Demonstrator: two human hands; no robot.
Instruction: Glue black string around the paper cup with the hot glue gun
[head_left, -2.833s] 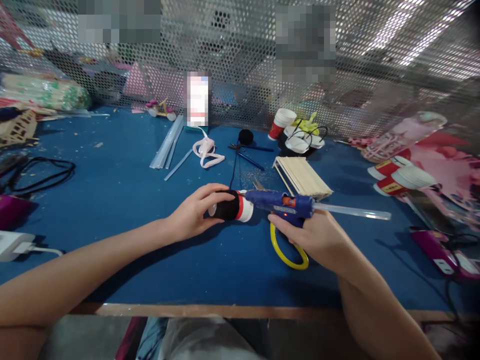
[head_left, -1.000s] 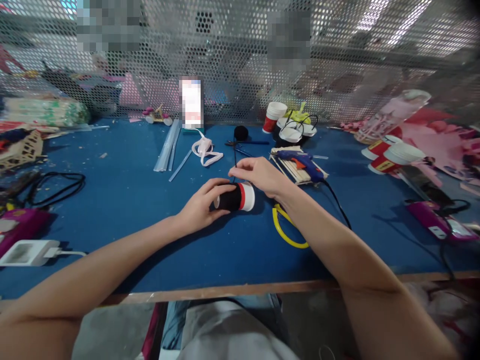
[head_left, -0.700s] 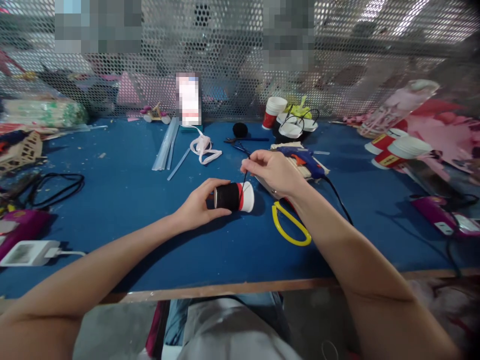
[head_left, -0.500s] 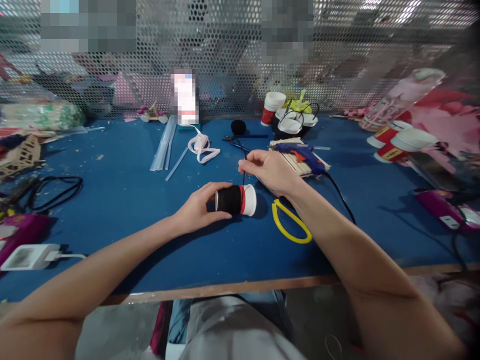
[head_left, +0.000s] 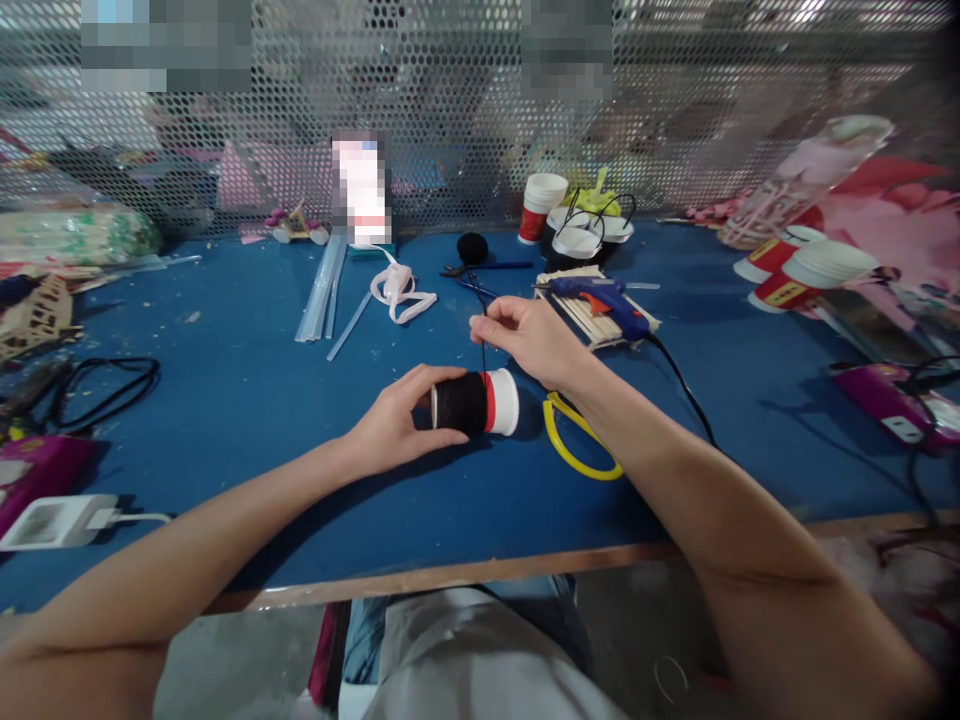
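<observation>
A paper cup [head_left: 504, 402] lies on its side above the blue table, its lower part wrapped in black cord, with a red band and white rim part bare at the right. My left hand [head_left: 401, 425] grips the cup from the left, thumb below and fingers above. From the wrapped edge a black cord [head_left: 484, 352] runs up, pinched between thumb and fingers of my right hand [head_left: 525, 335]. Yellow-handled scissors [head_left: 577, 450] lie partly under my right forearm. Behind the right hand, a blue glue gun [head_left: 604, 295] rests on a bundle of wooden sticks [head_left: 581, 318].
At the back sit a ball of black cord [head_left: 472, 248], pliers [head_left: 465, 272], a white ribbon [head_left: 401, 293], clear glue sticks [head_left: 322, 290] and a lit phone [head_left: 361, 190]. Stacked paper cups [head_left: 814, 280] lie right. A white charger [head_left: 60, 522] is at left. A perforated metal screen [head_left: 450, 120] stands behind.
The black wrapping reaches slightly further over the red band. The cup has turned a little in my left hand, and my right hand still pinches the cord above it.
</observation>
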